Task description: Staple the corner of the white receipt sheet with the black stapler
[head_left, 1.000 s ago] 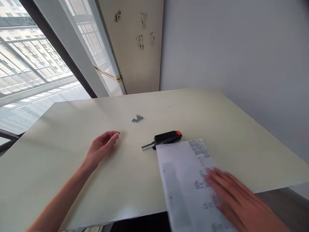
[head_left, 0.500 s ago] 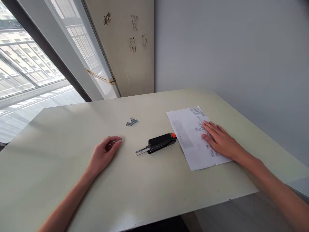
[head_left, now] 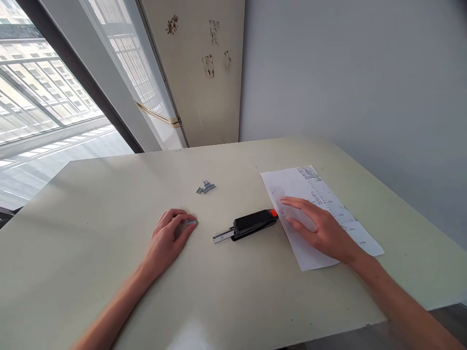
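Note:
Left of the stapler, my left hand [head_left: 171, 233] rests on the table, thumb and fingers pinching a small strip of staples [head_left: 191, 222]. The black stapler [head_left: 254, 222] with an orange-red end lies on the table, its metal tray [head_left: 223, 236] sticking out towards my left hand. My right hand [head_left: 317, 226] is over the printed paper sheets [head_left: 292, 184], fingers apart and holding nothing, fingertips near the stapler's orange-red end. Several grey staple strips [head_left: 206, 187] lie in a small pile behind the stapler.
The pale table [head_left: 109, 233] has its front edge at the lower right. Beyond it stand a fridge [head_left: 207, 107] with a gold handle [head_left: 158, 115] and a grey wall [head_left: 346, 73]. A window [head_left: 40, 78] is at the left.
My right hand has moved left across the paper towards the stapler, with its fingers raised. My left hand has shifted slightly right with the staple strip. The whole view has shifted a little.

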Tool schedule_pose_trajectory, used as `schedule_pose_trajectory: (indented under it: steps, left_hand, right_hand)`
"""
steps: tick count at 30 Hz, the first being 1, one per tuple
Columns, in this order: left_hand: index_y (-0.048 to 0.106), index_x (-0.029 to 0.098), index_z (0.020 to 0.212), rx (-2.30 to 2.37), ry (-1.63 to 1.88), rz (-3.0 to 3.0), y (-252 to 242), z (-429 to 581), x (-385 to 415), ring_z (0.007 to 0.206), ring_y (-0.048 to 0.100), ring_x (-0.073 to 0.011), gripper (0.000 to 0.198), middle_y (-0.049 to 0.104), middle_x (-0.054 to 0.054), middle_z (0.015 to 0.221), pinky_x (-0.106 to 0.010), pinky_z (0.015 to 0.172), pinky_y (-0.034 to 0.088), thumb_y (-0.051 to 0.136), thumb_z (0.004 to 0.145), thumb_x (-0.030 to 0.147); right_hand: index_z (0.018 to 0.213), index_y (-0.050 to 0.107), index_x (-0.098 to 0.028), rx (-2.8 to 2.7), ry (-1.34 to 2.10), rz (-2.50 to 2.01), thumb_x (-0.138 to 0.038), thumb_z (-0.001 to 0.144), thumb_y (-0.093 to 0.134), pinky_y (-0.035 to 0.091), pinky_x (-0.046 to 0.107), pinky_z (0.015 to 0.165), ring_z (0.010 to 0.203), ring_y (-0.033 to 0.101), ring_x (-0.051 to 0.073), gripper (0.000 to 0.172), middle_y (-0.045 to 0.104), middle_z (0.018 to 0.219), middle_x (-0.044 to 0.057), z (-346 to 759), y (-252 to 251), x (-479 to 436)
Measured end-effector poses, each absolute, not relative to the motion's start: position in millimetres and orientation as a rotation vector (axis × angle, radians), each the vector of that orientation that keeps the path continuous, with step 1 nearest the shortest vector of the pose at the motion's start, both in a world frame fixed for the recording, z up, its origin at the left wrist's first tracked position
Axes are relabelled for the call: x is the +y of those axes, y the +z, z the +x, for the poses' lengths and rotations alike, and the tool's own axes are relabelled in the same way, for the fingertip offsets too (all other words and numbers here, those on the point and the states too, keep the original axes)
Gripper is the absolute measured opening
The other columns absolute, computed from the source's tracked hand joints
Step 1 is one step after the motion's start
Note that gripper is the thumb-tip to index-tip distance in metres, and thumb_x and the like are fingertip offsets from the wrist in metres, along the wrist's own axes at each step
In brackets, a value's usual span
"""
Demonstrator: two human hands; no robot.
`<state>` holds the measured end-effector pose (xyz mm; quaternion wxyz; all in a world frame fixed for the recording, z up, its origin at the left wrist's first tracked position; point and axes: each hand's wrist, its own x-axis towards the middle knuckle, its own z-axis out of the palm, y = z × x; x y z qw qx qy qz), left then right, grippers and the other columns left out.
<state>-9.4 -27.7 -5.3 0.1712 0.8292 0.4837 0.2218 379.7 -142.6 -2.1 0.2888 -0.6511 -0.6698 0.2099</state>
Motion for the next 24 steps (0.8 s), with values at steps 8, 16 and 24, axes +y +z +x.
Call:
schedule_pose_trajectory:
  steps: [8, 16, 24]
  left_hand:
    - [0.074, 0.029, 0.112, 1.392, 0.644, 2.31, -5.0, -7.3, -27.7, 0.105, 0.066, -0.0217, 0.031, 0.065, -0.004, 0.12, -0.035, 0.097, 0.054, 0.052, 0.104, 0.05]
    - [0.073, 0.028, 0.11, 1.329, 0.651, 2.272, -3.3, -10.9, -28.2, 0.097, 0.066, -0.0204, 0.03, 0.068, -0.004, 0.116, -0.033, 0.088, 0.054, 0.053, 0.105, 0.049]
    - [0.074, 0.028, 0.11, 1.217, 0.82, 2.261, 43.4, 26.5, -25.6, 0.088, 0.063, -0.0189, 0.028, 0.07, -0.004, 0.106, -0.028, 0.063, 0.051, 0.058, 0.104, 0.05]
  right_hand:
    - [0.143, 0.057, -0.039, -1.912, 0.601, -1.55, -0.045, 0.104, 0.059, 0.058, 0.047, 0.104, 0.126, 0.065, 0.028, 0.039, 0.068, 0.137, 0.004, 350.9, -4.6, -128.2]
    - [0.123, 0.066, -0.035, -1.893, 0.771, -1.488, -0.042, 0.104, 0.062, 0.06, 0.038, 0.086, 0.104, 0.069, 0.024, 0.021, 0.073, 0.117, 0.002, 333.3, -0.3, -116.4]
    - [0.135, 0.065, -0.034, -1.556, 1.118, -1.432, -0.062, 0.101, 0.059, 0.057, 0.047, 0.106, 0.132, 0.062, 0.03, 0.045, 0.066, 0.144, 0.007, 310.3, 20.6, -120.7]
